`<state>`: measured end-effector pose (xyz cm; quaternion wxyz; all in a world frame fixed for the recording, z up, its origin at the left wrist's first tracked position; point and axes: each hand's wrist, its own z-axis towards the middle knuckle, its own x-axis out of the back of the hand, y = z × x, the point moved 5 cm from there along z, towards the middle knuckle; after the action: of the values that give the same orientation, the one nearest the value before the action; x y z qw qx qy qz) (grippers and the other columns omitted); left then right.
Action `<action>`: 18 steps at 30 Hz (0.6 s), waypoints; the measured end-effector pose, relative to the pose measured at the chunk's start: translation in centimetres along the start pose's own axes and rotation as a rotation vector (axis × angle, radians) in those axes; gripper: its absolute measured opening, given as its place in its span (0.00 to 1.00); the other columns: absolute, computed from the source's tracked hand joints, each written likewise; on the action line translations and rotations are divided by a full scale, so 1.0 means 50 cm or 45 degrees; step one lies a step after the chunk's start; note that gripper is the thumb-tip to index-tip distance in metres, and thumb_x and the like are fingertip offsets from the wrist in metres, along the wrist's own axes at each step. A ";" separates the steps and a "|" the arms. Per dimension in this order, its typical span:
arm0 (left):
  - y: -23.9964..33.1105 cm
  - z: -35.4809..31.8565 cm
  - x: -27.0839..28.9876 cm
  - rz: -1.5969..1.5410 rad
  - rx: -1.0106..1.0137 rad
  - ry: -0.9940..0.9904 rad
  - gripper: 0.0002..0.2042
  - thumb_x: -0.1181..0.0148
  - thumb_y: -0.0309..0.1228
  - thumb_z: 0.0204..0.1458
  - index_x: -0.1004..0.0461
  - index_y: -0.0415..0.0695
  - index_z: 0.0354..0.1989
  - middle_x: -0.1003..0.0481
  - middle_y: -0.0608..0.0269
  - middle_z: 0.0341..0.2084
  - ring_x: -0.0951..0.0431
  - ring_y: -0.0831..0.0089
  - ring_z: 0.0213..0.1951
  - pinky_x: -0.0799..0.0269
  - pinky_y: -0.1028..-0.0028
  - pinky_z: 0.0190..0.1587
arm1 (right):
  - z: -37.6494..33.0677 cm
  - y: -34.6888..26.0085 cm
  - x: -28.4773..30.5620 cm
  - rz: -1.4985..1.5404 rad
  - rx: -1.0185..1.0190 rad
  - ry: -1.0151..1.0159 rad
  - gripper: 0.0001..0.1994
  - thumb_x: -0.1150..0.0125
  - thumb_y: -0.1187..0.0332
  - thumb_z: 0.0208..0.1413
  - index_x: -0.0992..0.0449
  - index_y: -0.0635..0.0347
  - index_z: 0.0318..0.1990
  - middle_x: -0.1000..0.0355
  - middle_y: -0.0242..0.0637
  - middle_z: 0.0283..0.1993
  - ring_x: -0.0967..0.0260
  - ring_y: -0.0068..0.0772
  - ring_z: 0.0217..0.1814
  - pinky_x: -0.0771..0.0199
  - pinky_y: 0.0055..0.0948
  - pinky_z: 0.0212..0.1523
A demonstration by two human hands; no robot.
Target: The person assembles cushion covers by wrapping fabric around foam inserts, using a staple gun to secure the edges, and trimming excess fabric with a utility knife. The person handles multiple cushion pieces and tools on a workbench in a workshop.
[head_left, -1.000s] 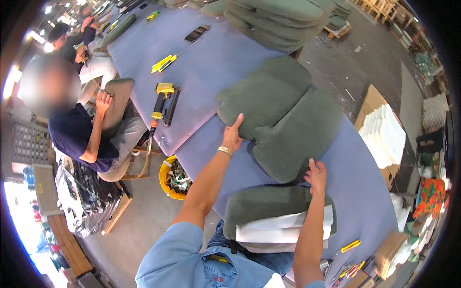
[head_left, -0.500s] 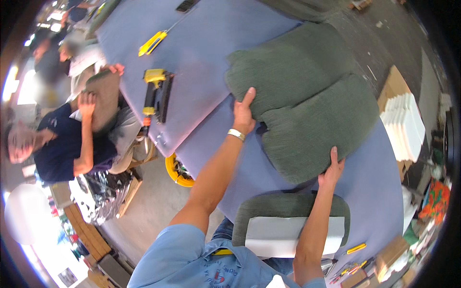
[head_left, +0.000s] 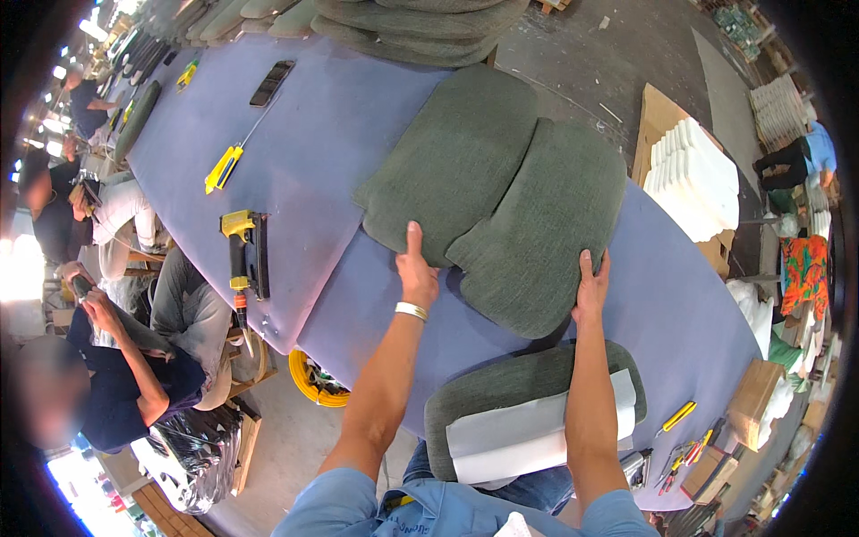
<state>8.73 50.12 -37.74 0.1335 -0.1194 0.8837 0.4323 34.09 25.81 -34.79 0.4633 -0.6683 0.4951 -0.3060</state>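
Observation:
Two dark green fabric-covered padded panels (head_left: 456, 157) (head_left: 546, 224) lie side by side on the blue-grey padded table, the right one overlapping the left. My left hand (head_left: 417, 276) grips the near edge of the left panel, thumb on top and fingers underneath. At the right panel's near right edge, my right hand (head_left: 591, 286) holds on with its thumb up; its other fingers are partly hidden. Beneath my right forearm, a third green padded panel (head_left: 501, 385) rests at the table's near edge. White sheet material (head_left: 510, 438) covers part of it.
A yellow and black staple gun (head_left: 243, 255), a yellow-handled tool (head_left: 224, 170) and a phone (head_left: 271, 82) lie to the left. More green panels (head_left: 412, 27) are stacked at the far edge. White pieces (head_left: 691, 179) stand right. A co-worker (head_left: 134, 376) sits at left holding a panel.
My view has shifted, bringing the far stack into sight. Both hands keep their grip on the two panels, which sit further left in view. The seated co-worker's panel has tilted.

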 end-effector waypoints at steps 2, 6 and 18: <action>0.003 -0.035 -0.024 0.100 0.069 0.111 0.28 0.31 0.55 0.55 0.25 0.43 0.50 0.26 0.72 0.34 0.39 0.83 0.19 0.48 0.73 0.17 | 0.009 0.008 0.012 -0.042 0.062 0.037 0.42 0.33 0.57 0.64 0.49 0.64 0.77 0.42 0.51 0.75 0.41 0.45 0.73 0.38 0.43 0.71; 0.016 0.001 0.001 0.103 0.013 0.001 0.33 0.34 0.59 0.56 0.27 0.40 0.54 0.24 0.66 0.44 0.35 0.82 0.18 0.41 0.76 0.16 | 0.023 -0.017 0.000 -0.101 0.122 0.029 0.39 0.33 0.58 0.63 0.44 0.65 0.75 0.39 0.52 0.73 0.40 0.44 0.73 0.39 0.40 0.71; -0.003 0.036 -0.003 0.129 -0.074 -0.053 0.41 0.36 0.63 0.55 0.30 0.31 0.57 0.21 0.59 0.44 0.22 0.77 0.31 0.27 0.74 0.29 | 0.077 -0.004 -0.013 -0.590 0.476 0.211 0.36 0.40 0.53 0.66 0.42 0.69 0.73 0.35 0.59 0.70 0.37 0.55 0.73 0.38 0.43 0.71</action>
<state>9.15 51.49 -38.87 0.1261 -0.0693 0.8728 0.4664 37.28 27.68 -36.07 0.4542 -0.6394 0.3006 -0.5427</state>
